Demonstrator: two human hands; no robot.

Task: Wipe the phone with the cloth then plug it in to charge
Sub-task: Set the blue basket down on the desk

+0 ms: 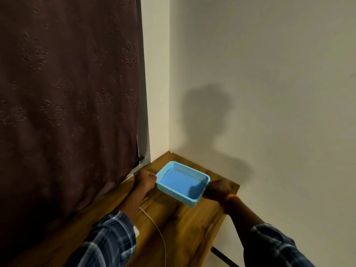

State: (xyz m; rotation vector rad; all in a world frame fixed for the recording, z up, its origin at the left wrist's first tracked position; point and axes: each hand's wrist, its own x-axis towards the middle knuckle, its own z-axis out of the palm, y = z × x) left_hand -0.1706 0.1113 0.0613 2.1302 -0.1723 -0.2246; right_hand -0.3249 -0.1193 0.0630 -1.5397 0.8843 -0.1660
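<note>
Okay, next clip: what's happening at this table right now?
A person holds a blue basket at the far end of a wooden table, left hand on its left rim, right hand on its right end. The basket looks empty. A white cable trails across the table under the left forearm. No phone or cloth is visible.

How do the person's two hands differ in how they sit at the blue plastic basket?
The left hand grips the blue plastic basket at its far-left corner; the right hand grips its near-right corner. The right wrist wears an orange band; the left wrist is bare. Both have curled fingers and plaid sleeves.
</note>
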